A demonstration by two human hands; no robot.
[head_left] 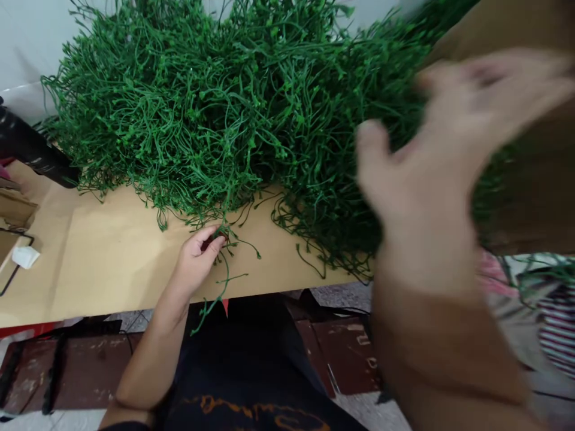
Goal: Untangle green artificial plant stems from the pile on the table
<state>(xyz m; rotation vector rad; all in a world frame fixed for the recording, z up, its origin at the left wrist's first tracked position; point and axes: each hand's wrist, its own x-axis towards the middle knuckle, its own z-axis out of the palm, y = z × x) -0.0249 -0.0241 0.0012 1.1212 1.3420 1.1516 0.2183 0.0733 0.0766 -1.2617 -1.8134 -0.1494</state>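
Observation:
A big heap of green artificial plant stems [224, 108] with small budded tips lies across the back of the brown-covered table. At its front edge, my left hand [195, 260] is closed in a pinch on a thin green plant stem [223, 284]. That stem hangs down past the table's front edge, and a bit of dark red shows at my fingertips. My right hand [440, 143] is raised over the right part of the heap, blurred by motion. Its thumb stands apart from the fingers, and I see nothing held in it.
Brown paper or board covers the table [108, 251]. A black cylindrical object [36, 143] leans at the left, near a small white piece [26, 256]. A large brown cardboard piece [530, 197] stands at the right. Below are dark red boxes or panels [85, 371] and striped cloth [557, 329].

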